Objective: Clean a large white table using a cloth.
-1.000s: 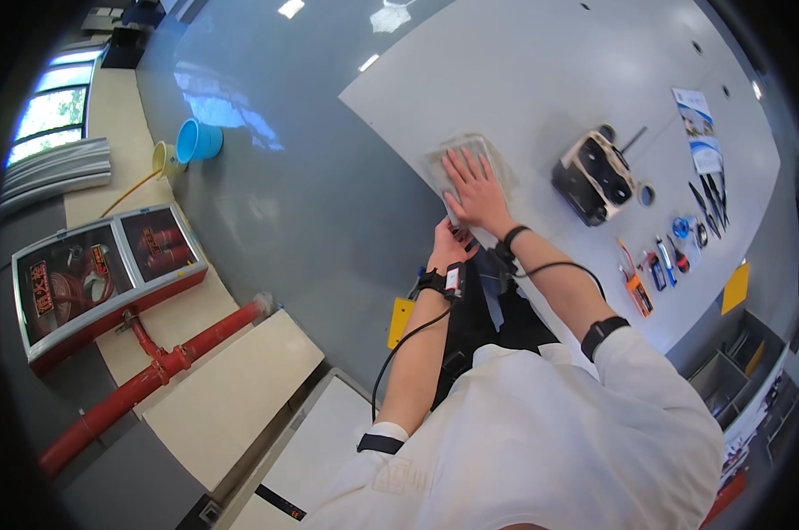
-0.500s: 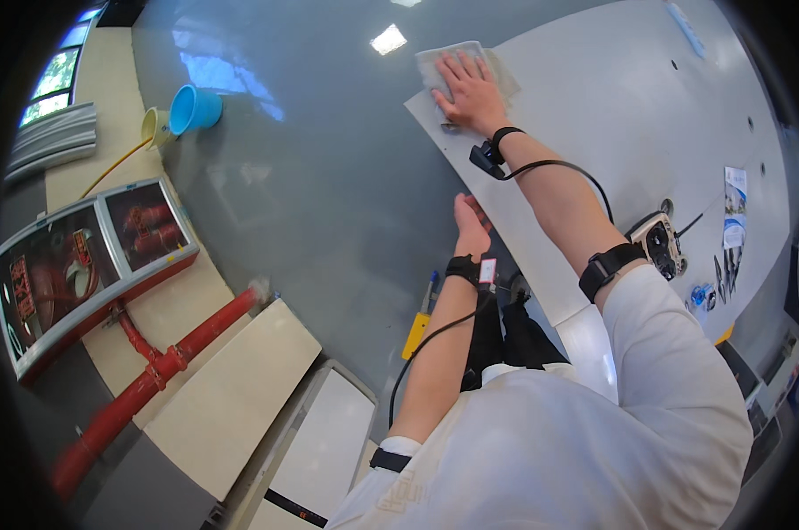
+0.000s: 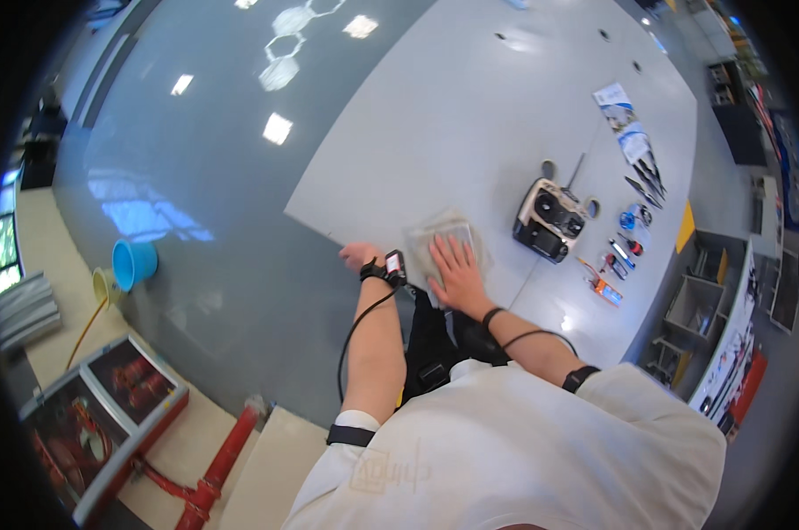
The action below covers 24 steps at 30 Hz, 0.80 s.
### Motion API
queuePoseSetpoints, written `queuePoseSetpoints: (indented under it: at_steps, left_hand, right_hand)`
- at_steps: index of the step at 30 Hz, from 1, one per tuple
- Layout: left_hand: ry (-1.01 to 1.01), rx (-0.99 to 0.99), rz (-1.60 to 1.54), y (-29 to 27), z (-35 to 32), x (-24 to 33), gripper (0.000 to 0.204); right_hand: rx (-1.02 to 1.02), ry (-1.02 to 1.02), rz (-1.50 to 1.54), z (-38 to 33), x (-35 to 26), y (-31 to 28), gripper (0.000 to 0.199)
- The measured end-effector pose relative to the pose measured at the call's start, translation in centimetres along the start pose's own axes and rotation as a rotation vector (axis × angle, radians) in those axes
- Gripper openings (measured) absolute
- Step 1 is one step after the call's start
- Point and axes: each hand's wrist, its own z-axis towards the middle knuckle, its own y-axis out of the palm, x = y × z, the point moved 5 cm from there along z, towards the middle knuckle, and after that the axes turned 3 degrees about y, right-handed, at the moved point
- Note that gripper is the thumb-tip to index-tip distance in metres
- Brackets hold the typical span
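My right hand (image 3: 456,276) lies flat with fingers spread on a pale grey folded cloth (image 3: 421,240), pressing it against the white tabletop (image 3: 399,124) near its front edge. Part of the cloth is hidden under the palm. At the table's left edge is my left hand (image 3: 361,254), just left of the cloth and apart from it. It looks foreshortened and most of its fingers are hidden, so I cannot tell how they are bent. A small black device (image 3: 394,265) with a cable is strapped to my left wrist.
To the right of the cloth sits a remote controller (image 3: 550,221) with tape rolls (image 3: 592,208) nearby. Pliers (image 3: 648,177), a leaflet (image 3: 622,119) and small tools (image 3: 620,253) lie farther right. A blue bucket (image 3: 135,263) stands on the floor at left.
My right hand and the cloth have come from the table's far left corner back toward my body. My left hand has risen to the table's edge. The view has turned rightward.
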Motion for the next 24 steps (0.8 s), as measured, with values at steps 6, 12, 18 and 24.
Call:
queuePoseSetpoints:
  at_steps: [6,12,18,24]
  left_hand:
    - [-0.212,0.048,-0.067,0.1,0.7,-0.6,0.035]
    - [-0.033,0.053,0.789,0.4,3.2,0.1,0.036]
    - [-0.218,0.083,0.608,-0.6,2.9,-2.0,0.035]
    - [-0.340,0.489,0.249,-2.3,0.6,-0.6,0.048]
  right_hand:
    - [-0.089,0.089,0.046,-2.9,1.5,-0.8,0.071]
    - [0.033,0.261,0.033,3.0,3.8,-0.8,0.074]
    - [0.266,0.470,-0.054,13.6,10.1,-2.9,0.074]
    - [0.545,0.733,-0.153,23.5,20.7,-5.3,0.070]
